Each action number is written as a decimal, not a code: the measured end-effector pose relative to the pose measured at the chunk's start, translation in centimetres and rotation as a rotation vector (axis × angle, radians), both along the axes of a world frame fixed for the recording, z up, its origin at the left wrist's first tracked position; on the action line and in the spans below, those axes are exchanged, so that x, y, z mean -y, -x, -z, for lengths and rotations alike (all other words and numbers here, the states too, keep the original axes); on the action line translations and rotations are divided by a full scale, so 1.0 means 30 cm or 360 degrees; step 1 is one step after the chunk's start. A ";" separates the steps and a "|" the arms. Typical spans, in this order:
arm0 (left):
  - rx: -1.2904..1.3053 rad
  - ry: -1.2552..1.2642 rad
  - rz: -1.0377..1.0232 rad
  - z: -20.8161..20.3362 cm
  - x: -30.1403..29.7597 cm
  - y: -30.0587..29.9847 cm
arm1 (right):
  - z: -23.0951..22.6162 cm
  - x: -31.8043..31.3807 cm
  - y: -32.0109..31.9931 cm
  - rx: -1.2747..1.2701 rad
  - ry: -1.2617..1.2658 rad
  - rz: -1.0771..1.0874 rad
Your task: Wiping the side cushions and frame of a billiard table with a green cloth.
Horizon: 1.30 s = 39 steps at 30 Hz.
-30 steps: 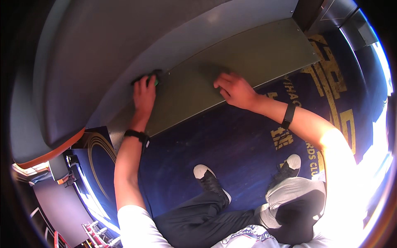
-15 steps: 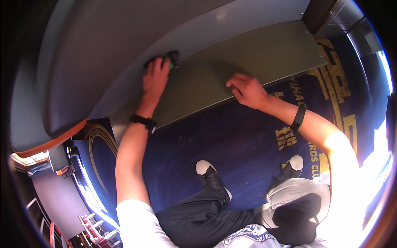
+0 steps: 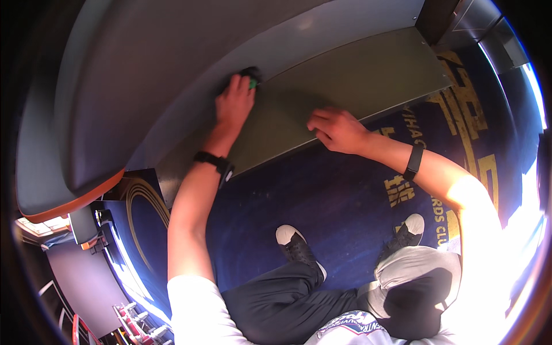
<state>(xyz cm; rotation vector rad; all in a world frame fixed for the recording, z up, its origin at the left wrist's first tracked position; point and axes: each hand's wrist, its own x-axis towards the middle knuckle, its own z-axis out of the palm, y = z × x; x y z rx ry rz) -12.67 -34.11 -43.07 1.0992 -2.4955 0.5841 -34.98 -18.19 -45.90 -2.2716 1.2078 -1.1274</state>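
My left hand (image 3: 234, 106) is closed around a small black-and-green object (image 3: 252, 77), pressed against the lower part of the grey panel where it meets a flat metal ledge (image 3: 351, 75). Fingers hide most of that object, so its exact kind does not show. To the right, my right hand (image 3: 339, 131) hovers over the ledge's front edge with its fingers loosely curled in, and nothing shows in them. Its shadow falls on the metal.
A large curved grey panel (image 3: 144, 69) rises behind the ledge, with an orange-edged part (image 3: 75, 198) at its left. Below lies dark blue flooring (image 3: 247, 230) with yellow markings. My two shoes stand on it. Bright sunlight strikes the right side.
My left hand has slid to the right and slightly up along the panel's base with the black-and-green object. My right hand has shifted a little left, its fingers still curled.
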 end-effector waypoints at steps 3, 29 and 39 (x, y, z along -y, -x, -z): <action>-0.0018 0.0065 0.0096 0.004 0.022 0.063 | 0.011 -0.012 0.012 0.0062 -0.0105 0.0068; 0.0202 -0.0165 -0.0055 0.067 0.024 0.145 | -0.024 -0.039 0.010 0.0000 -0.0028 -0.0074; 0.0461 -0.0201 -0.0352 -0.010 0.009 -0.162 | 0.001 -0.037 -0.023 -0.0029 -0.0050 -0.0207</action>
